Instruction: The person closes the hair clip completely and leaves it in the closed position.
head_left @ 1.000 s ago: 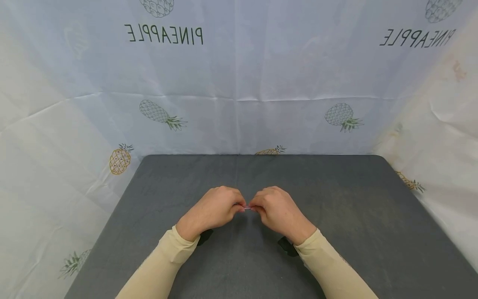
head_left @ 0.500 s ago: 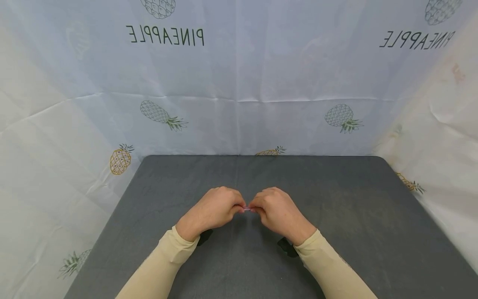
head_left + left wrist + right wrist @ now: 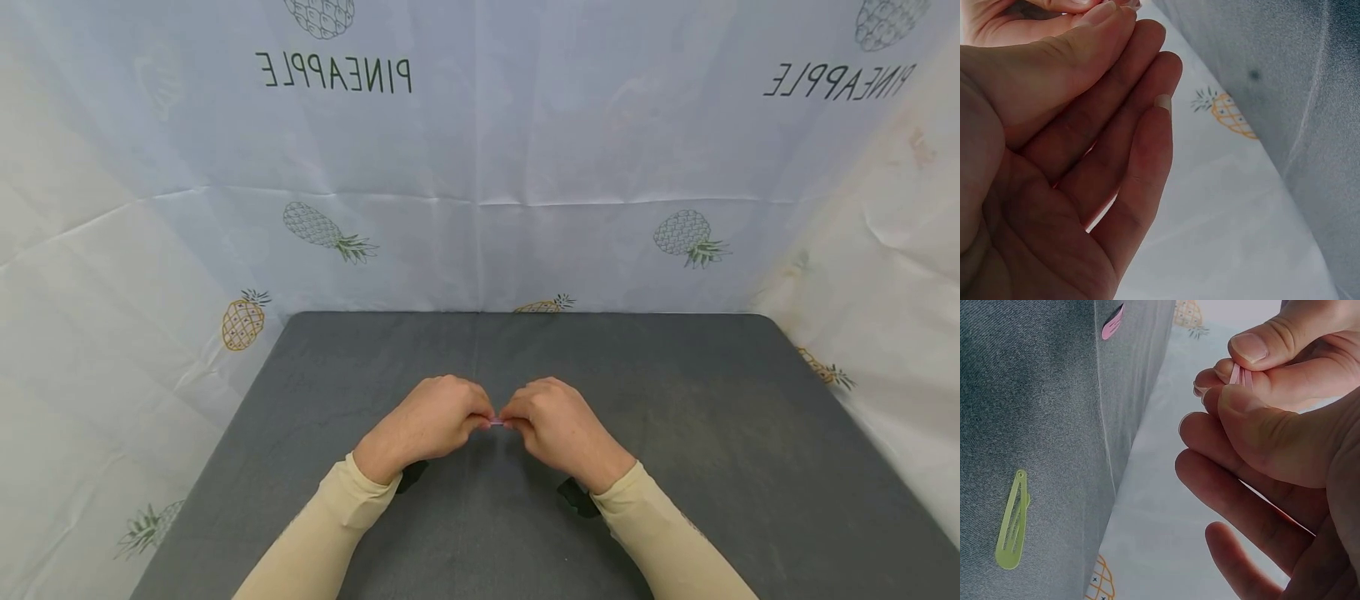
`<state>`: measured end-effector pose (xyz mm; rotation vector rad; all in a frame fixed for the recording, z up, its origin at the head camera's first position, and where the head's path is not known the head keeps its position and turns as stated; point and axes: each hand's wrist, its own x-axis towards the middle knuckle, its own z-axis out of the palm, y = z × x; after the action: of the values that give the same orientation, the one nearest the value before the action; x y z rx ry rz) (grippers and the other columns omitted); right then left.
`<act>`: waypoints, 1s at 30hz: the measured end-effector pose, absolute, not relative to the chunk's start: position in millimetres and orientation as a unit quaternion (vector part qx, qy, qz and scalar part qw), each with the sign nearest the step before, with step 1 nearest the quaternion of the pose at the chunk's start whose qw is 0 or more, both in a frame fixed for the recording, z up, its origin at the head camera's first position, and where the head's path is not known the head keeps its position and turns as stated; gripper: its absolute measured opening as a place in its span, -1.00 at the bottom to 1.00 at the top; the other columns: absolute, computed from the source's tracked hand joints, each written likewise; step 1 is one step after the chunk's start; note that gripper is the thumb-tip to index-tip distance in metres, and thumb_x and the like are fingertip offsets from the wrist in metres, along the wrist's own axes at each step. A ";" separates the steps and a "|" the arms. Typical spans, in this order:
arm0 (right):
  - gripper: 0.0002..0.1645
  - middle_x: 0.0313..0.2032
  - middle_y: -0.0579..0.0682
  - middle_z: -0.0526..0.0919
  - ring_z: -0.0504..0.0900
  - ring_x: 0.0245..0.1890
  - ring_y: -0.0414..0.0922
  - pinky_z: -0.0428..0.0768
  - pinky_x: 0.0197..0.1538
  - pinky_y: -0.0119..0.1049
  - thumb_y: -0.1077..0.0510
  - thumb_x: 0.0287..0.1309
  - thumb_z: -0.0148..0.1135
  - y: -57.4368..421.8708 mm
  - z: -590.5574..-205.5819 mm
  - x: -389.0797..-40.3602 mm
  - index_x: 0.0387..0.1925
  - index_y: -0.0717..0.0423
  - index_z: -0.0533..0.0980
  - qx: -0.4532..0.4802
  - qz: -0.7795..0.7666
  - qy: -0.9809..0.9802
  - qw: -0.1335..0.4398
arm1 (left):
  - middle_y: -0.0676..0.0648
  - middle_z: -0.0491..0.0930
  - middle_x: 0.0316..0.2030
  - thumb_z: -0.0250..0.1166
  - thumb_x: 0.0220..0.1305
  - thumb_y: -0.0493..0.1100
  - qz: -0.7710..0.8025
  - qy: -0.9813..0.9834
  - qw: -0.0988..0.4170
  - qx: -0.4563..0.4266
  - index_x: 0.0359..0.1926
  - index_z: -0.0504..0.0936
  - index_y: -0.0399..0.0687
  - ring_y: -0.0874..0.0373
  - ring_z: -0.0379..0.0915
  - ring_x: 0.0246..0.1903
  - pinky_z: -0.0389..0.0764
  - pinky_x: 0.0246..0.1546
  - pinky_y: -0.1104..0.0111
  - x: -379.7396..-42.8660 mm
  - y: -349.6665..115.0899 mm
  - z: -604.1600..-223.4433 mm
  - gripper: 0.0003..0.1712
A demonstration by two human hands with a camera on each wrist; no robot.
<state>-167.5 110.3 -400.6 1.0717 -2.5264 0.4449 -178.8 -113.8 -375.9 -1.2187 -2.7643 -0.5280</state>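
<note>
A pink snap hair clip (image 3: 1241,376) is pinched between both hands, most of it covered by thumbs and fingers. In the head view only a thin pink sliver of this clip (image 3: 497,422) shows. My left hand (image 3: 431,421) grips one end with thumb and forefinger, while my right hand (image 3: 557,423) pinches the other. The left wrist view shows the left fingers (image 3: 1141,169) loosely bent below the thumb, with the clip itself hardly visible. On the dark surface in the right wrist view lie a green snap hair clip (image 3: 1013,522) and another pink snap hair clip (image 3: 1113,323).
A dark grey table (image 3: 637,367) extends around the hands. White pineapple-print cloth (image 3: 480,142) hangs behind it and along both sides. A small dark device (image 3: 577,497) sits under the right wrist, and a similar dark device (image 3: 411,475) under the left.
Both hands stay in place, pinching the pink hair clip. The head view has shifted very slightly.
</note>
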 end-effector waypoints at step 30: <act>-0.83 -0.35 -0.23 0.83 0.75 -0.33 -0.26 0.73 0.10 -0.14 0.26 0.17 0.61 112.0 -403.4 -168.5 -0.31 -0.11 0.85 0.387 0.172 -0.891 0.164 | 0.19 0.85 -0.23 0.52 0.33 -0.27 -0.182 -0.894 0.039 -0.407 -0.31 0.89 0.17 0.42 0.56 -0.42 0.59 -0.34 0.50 -179.8 -113.5 -377.5 -0.82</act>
<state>-168.5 112.0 -403.4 1.1016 -2.5395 0.4898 -179.8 -113.5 -377.5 -1.2465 -2.7426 -0.5592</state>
